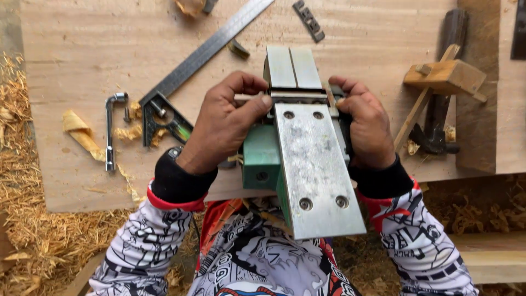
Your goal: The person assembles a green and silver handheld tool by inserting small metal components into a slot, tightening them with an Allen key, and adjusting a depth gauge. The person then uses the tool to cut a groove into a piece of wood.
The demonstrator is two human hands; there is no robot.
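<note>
Over your lap, at the near edge of the board [82, 66], sits the upturned electric planer [307, 159], metal sole facing you. Your left hand [224, 126] clamps its green side, thumb across the blade slot; your right hand [367, 129] grips the far side, fingers hidden behind the body. Left lie a square [203, 55] and a bent wrench [110, 131]; right, a wooden gauge [446, 77] over a half-hidden hammer [438, 115]. Top edge crops a curled shaving.

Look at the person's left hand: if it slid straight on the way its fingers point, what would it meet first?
The left hand points rightward, fingers already on the upturned electric planer at its blade slot. Going on, it would probably meet the right hand gripping the other side.
</note>
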